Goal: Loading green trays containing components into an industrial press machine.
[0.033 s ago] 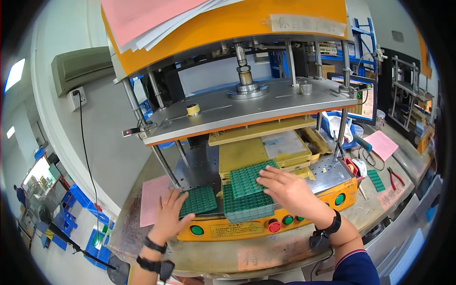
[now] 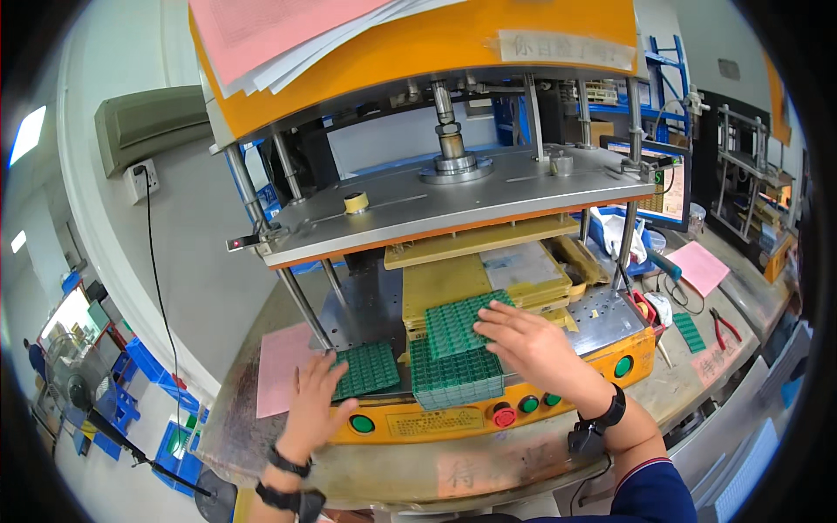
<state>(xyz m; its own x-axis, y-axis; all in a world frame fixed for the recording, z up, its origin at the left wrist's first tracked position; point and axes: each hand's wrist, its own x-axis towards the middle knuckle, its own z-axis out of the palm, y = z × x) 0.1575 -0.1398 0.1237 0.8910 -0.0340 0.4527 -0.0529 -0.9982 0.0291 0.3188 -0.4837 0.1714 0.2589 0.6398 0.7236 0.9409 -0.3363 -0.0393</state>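
My right hand has its fingers over the right edge of a green circuit board panel; its thumb is hidden. That panel lies at an angle across the back of a stack of similar green panels and the front of a yellow fixture plate. On the left, my left hand is open with spread fingers, holding nothing. Its fingertips are at the left edge of another green panel, which lies on the press bed; whether they touch it I cannot tell.
Above the fixture hangs the press's steel plate between upright posts. Green buttons and a red stop button line the orange front. Pliers, a small green panel and pink paper lie right; another pink sheet lies left.
My left hand has drawn slightly toward me, away from the left panel. My right hand stays at the edge of the upper panel.
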